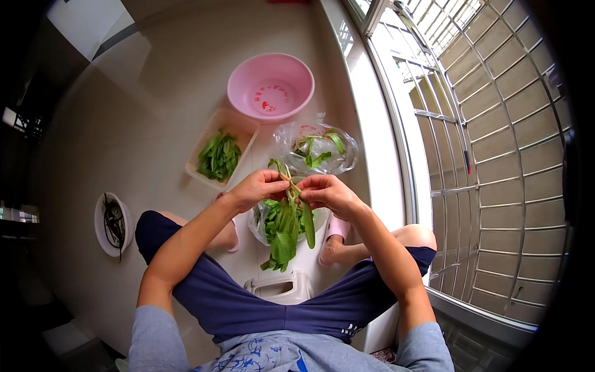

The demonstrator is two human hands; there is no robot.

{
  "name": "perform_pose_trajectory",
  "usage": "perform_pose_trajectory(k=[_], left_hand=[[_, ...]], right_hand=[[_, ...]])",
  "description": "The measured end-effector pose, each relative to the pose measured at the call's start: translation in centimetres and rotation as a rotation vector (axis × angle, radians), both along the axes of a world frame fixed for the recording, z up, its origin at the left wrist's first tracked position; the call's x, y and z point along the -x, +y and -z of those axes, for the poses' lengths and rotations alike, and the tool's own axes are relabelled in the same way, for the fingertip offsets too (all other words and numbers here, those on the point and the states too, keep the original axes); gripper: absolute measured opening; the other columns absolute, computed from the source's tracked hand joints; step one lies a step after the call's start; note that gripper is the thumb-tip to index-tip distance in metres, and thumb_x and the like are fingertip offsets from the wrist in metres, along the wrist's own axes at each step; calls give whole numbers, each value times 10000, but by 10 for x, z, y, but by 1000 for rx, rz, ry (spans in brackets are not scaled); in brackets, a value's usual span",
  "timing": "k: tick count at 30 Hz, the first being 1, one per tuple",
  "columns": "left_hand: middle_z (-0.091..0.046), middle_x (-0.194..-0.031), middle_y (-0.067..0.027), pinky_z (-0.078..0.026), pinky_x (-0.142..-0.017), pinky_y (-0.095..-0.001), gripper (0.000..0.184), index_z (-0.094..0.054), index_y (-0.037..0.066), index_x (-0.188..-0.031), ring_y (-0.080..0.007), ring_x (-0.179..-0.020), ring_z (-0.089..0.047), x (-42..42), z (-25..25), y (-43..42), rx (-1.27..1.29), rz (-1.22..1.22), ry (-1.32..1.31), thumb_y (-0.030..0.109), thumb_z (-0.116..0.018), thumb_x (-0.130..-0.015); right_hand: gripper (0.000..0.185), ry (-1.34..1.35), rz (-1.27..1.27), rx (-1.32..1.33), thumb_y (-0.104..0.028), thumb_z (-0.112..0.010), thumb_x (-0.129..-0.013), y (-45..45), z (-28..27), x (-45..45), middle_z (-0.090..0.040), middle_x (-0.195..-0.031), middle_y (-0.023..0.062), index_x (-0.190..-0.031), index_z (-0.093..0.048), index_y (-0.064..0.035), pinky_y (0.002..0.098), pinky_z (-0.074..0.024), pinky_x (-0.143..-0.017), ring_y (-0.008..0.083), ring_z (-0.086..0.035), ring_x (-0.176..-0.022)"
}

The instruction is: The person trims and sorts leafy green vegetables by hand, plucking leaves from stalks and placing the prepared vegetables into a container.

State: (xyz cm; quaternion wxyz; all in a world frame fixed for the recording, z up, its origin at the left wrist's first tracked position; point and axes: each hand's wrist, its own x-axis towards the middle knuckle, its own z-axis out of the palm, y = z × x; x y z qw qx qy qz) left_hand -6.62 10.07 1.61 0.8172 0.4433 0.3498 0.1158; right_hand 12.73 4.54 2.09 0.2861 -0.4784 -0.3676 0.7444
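Observation:
Between my two hands hangs a bunch of leafy greens (284, 239), stems up and leaves drooping toward me. My left hand (259, 187) pinches the stems from the left. From the right, my right hand (325, 192) grips the stems and a long leaf with closed fingers. Beneath the bunch a clear plastic bag (257, 228) with more greens sits on the floor, partly hidden. Just beyond my hands lies another clear plastic bag (347, 155) with a few leaves and stems. A pale rectangular basket (196, 162) holding a pile of greens (219, 156) stands ahead of my left hand.
A pink basin (242, 93) stands on the tiled floor beyond the basket. Far left is a white round basket (127, 214) with dark, thin strips in it. Close to my legs is a pale plastic stool (302, 286). A window with metal bars (496, 186) runs along the right.

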Motion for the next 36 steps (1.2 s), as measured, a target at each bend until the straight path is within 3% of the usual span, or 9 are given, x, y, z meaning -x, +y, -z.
perform_pose_trajectory(k=[9, 17, 24, 28, 31, 36], left_hand=[[-573, -814, -54, -445, -657, -240, 196, -522, 24, -921, -123, -720, -559, 2, 2, 0, 25, 0, -8, 170, -524, -790], [-581, -808, -56, -440, -657, -224, 232, -542, 2, -943, -100, -719, -544, 0, -13, -2, -154, 115, 2, 169, -532, -783], [-575, -800, -76, -459, -681, -286, 153, -554, 7, -883, -160, -705, -566, 0, -9, -2, -71, 2, -120, 110, -513, -778], [-564, -802, -73, -458, -674, -304, 141, -552, 13, -870, -159, -714, -558, 5, -5, -1, -56, -84, -153, 112, -510, -779], [-563, -828, -41, -446, -709, -261, 175, -550, 16, -898, -122, -752, -540, 7, -7, 0, -64, -110, -161, 146, -516, -787], [-559, -830, -30, -446, -696, -255, 168, -552, 25, -893, -107, -752, -533, 8, -7, 1, -50, -206, -137, 149, -518, -784]], right_hand=[[197, 180, 45, 175, -79, -570, -736, 0, 1, 0, -558, -717, 22, -910, -492, -28, 185, -412, -547, 70, -515, -606], [201, 255, 47, 253, -57, -577, -718, 1, 8, 0, -566, -718, 44, -891, -476, -47, 173, -394, -510, 71, -506, -572], [187, 323, -24, 235, -99, -536, -762, -3, -3, 2, -577, -806, 75, -926, -463, -43, 201, -444, -594, 109, -557, -664], [204, 460, -23, 240, -176, -453, -825, -6, -8, 1, -568, -835, 88, -965, -458, -27, 254, -467, -657, 142, -562, -729], [220, 532, -32, 318, -187, -417, -842, -11, -3, 1, -561, -837, 88, -979, -453, -20, 282, -472, -685, 152, -559, -758], [189, 468, -46, 288, -105, -507, -783, -18, -6, 4, -545, -821, 45, -949, -462, -28, 277, -470, -701, 112, -543, -729]])
